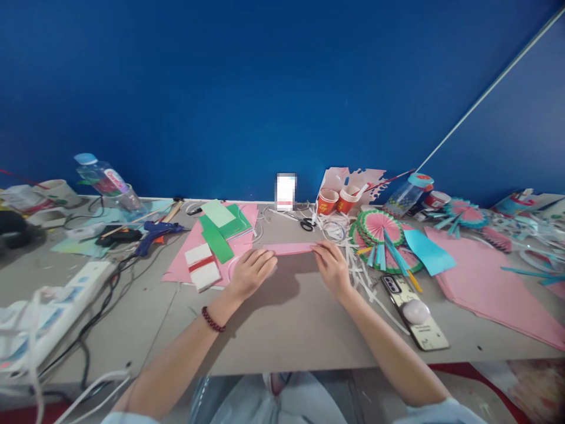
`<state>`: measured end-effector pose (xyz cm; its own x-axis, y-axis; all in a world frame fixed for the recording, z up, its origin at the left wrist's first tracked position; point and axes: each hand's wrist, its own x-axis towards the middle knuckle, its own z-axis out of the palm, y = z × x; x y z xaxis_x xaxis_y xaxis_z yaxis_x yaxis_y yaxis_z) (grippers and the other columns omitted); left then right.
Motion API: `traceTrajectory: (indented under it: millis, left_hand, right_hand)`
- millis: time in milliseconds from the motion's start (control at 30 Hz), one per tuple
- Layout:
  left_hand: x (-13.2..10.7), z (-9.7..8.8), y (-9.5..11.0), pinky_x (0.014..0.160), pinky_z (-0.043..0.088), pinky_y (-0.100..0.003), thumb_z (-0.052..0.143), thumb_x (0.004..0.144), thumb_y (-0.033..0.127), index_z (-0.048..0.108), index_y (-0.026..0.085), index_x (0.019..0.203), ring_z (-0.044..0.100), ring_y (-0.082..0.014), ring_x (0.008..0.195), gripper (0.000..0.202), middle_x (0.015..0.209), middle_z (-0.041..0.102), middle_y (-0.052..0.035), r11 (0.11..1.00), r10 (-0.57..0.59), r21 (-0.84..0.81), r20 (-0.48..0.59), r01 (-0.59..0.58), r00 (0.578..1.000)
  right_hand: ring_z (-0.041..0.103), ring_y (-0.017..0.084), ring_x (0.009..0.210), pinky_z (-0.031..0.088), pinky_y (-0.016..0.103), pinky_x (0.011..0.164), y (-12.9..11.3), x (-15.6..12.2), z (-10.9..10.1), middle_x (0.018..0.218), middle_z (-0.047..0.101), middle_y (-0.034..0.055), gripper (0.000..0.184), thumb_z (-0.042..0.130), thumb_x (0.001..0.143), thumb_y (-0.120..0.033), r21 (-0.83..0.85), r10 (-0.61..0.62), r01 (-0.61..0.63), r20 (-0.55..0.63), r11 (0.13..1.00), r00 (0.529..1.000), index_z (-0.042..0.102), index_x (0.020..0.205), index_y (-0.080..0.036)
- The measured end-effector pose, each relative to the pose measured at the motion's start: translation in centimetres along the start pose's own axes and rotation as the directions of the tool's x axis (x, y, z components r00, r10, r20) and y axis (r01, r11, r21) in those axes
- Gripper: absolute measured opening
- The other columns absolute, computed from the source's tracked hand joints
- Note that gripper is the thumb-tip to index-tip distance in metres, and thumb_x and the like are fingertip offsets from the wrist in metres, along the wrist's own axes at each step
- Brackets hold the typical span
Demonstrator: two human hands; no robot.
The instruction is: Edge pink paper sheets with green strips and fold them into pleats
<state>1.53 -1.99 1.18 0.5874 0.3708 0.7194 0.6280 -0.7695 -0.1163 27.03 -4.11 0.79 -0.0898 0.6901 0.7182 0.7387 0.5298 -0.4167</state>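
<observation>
A narrow folded strip of pink paper (pixel 291 248) lies across the middle of the grey table (pixel 282 330). My left hand (pixel 250 272) grips its left end with fingers curled over it. My right hand (pixel 331 266) pinches the right end. A dark bead bracelet (pixel 212 320) circles my left wrist.
Pink and green paper sheets (pixel 220 235) and a white block with a red band (pixel 202 266) lie to the left. A blue glue gun (pixel 154 232), power strip (pixel 66 300) and bottle (pixel 106 179) sit further left. Scissors (pixel 306 224), two red cups (pixel 338 201), paper fans (pixel 379 232), a phone (pixel 415 312) and large pink paper (pixel 489 282) are right.
</observation>
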Motion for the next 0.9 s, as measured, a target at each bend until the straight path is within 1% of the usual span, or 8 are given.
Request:
traceTrajectory:
  millis: [133, 233, 333, 467, 567, 733, 800, 900]
  left_hand:
    - [0.1, 0.1, -0.2, 0.086, 0.047, -0.034, 0.041, 0.093, 0.011, 0.061, 0.023, 0.102, 0.063, -0.0172, 0.092, 0.025, 0.100, 0.070, -0.0051, 1.000, 0.012, 0.019, 0.008, -0.012, 1.000]
    - [0.1, 0.5, -0.3, 0.084, 0.047, -0.035, 0.038, 0.094, 0.012, 0.061, 0.023, 0.104, 0.062, -0.0176, 0.089, 0.028, 0.096, 0.068, -0.0065, 0.999, -0.030, -0.024, 0.081, 0.032, 0.996]
    - [0.1, 1.3, -0.2, 0.081, 0.047, -0.036, 0.039, 0.093, 0.011, 0.060, 0.020, 0.108, 0.061, -0.0195, 0.087, 0.027, 0.093, 0.066, -0.0080, 0.996, -0.074, -0.042, 0.153, 0.081, 0.985]
    - [-0.2, 2.0, -0.2, 0.075, 0.046, -0.034, 0.042, 0.090, 0.006, 0.061, 0.020, 0.106, 0.059, -0.0201, 0.085, 0.029, 0.090, 0.063, -0.0067, 0.998, -0.051, -0.029, 0.252, 0.060, 0.966]
    - [-0.5, 2.0, -0.4, 0.074, 0.046, -0.034, 0.042, 0.089, 0.006, 0.061, 0.022, 0.105, 0.058, -0.0197, 0.087, 0.030, 0.094, 0.062, -0.0060, 0.996, -0.052, -0.047, 0.322, 0.071, 0.945]
    - [-0.8, 2.1, -0.8, 0.077, 0.044, -0.034, 0.043, 0.089, 0.006, 0.062, 0.022, 0.105, 0.057, -0.0189, 0.089, 0.029, 0.093, 0.063, -0.0051, 0.987, -0.067, -0.105, 0.415, 0.122, 0.907]
    - [-0.8, 2.1, -0.9, 0.077, 0.044, -0.033, 0.044, 0.089, 0.007, 0.063, 0.022, 0.103, 0.058, -0.0185, 0.089, 0.028, 0.092, 0.063, -0.0048, 0.978, -0.079, -0.143, 0.426, 0.153, 0.901]
    - [-0.8, 2.1, -0.9, 0.076, 0.044, -0.032, 0.046, 0.090, 0.011, 0.065, 0.023, 0.100, 0.059, -0.0180, 0.087, 0.025, 0.090, 0.064, -0.0042, 0.957, -0.100, -0.210, 0.412, 0.201, 0.906]
  right_hand:
    - [0.062, 0.020, 0.093, 0.051, 0.036, 0.086, 0.0, 0.0, 0.3, 0.098, 0.063, 0.0089, 0.027, 0.044, 0.091, -0.018, -0.003, 0.000, 0.000, 0.006, 1.000, 1.000, 0.068, 0.100, -0.025]
    - [0.062, 0.020, 0.093, 0.051, 0.034, 0.086, 0.1, 0.0, 0.5, 0.097, 0.064, 0.0082, 0.027, 0.043, 0.090, -0.017, -0.031, 0.014, -0.012, 0.051, 0.999, 0.999, 0.068, 0.098, -0.025]
    - [0.062, 0.020, 0.089, 0.051, 0.033, 0.081, 0.4, -0.1, 0.8, 0.096, 0.066, 0.0073, 0.026, 0.044, 0.088, -0.015, -0.099, 0.041, -0.025, 0.156, 0.995, 0.987, 0.068, 0.094, -0.023]
    - [0.062, 0.020, 0.085, 0.049, 0.031, 0.075, 1.0, -0.3, 1.2, 0.092, 0.067, 0.0055, 0.022, 0.049, 0.084, -0.011, -0.174, 0.092, -0.040, 0.301, 0.984, 0.949, 0.067, 0.090, -0.022]
    - [0.061, 0.020, 0.085, 0.047, 0.030, 0.076, 1.5, -0.4, 1.3, 0.088, 0.068, 0.0051, 0.019, 0.052, 0.084, -0.011, -0.206, 0.085, -0.007, 0.373, 0.979, 0.924, 0.067, 0.088, -0.022]
    - [0.061, 0.019, 0.083, 0.045, 0.031, 0.076, 1.9, -0.2, 1.1, 0.086, 0.069, 0.0053, 0.014, 0.055, 0.087, -0.015, -0.156, 0.032, 0.051, 0.486, 0.986, 0.873, 0.068, 0.086, -0.021]
    - [0.061, 0.019, 0.085, 0.045, 0.032, 0.079, 1.9, -0.1, 0.9, 0.086, 0.070, 0.0054, 0.014, 0.055, 0.088, -0.017, -0.141, 0.017, 0.063, 0.504, 0.988, 0.863, 0.068, 0.087, -0.021]
    - [0.061, 0.020, 0.086, 0.045, 0.034, 0.082, 1.9, 0.1, 0.6, 0.088, 0.070, 0.0053, 0.016, 0.054, 0.089, -0.019, -0.104, -0.002, 0.064, 0.507, 0.993, 0.862, 0.070, 0.088, -0.022]
